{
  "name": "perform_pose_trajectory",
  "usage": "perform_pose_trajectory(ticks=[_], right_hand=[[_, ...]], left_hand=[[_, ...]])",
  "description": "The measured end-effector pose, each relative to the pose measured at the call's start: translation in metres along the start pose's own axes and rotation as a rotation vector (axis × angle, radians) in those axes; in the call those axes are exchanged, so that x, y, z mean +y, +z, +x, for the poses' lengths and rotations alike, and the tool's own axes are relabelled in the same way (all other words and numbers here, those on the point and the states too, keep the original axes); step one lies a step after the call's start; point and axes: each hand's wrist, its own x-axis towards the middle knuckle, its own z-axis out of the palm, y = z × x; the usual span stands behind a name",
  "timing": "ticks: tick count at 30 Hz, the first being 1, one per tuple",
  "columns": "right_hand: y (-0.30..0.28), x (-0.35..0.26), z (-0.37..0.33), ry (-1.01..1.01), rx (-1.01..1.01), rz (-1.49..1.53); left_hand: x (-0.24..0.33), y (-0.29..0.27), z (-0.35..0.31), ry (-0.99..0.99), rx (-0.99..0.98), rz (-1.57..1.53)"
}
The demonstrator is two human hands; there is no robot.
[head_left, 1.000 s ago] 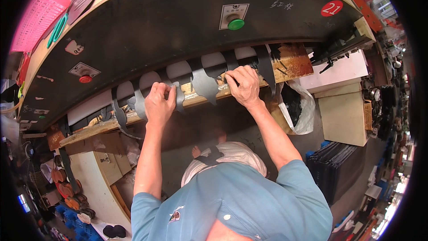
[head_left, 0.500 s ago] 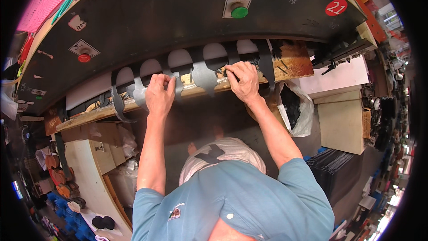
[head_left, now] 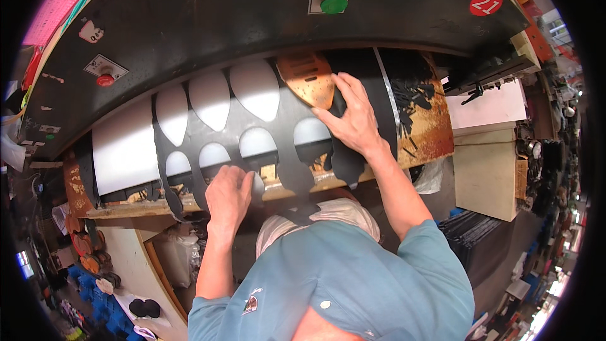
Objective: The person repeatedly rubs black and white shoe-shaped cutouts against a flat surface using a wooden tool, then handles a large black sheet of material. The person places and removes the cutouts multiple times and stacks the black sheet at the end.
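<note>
A dark sheet (head_left: 289, 145) with sole-shaped cut-outs lies across the bench, and white shows through the holes. On its upper part sits an orange, pointed, sole-shaped cutting die (head_left: 309, 85) with slots in its top. My right hand (head_left: 353, 120) is at the die's right side, thumb by the tip and fingers along the edge, gripping it. My left hand (head_left: 228, 197) is closed at the sheet's near edge, fingers curled down over one of the strips between cut-outs. The left fingertips are partly hidden.
Overhead spans a dark machine beam with a green button (head_left: 334, 4) and a red button (head_left: 105, 79). Black scraps (head_left: 410, 104) lie on the worn board at right. A cream cabinet (head_left: 485, 177) stands to the right, and a stack of black sheets (head_left: 476, 240) is below it.
The sheet now reaches further out from under the beam, showing a row of full cut-outs. My right hand has moved up onto the orange die, which has come into view; my left hand has lowered.
</note>
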Motion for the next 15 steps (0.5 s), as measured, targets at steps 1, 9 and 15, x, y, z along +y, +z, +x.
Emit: perform_pose_trajectory(ticks=[1,9,15], right_hand=[[0.017,-0.001,0.014,0.084,-0.065,-0.061],[0.126,-0.03,0.048,0.032,-0.262,-0.252],[0.098,-0.003,0.046,0.052,-0.214,-0.105]], left_hand=[[-0.001,-0.006,0.006,-0.056,-0.052,0.037],[-0.052,0.053,0.128,0.294,0.158,-0.299],[-0.042,0.099,0.144,0.417,-0.027,-0.065]])
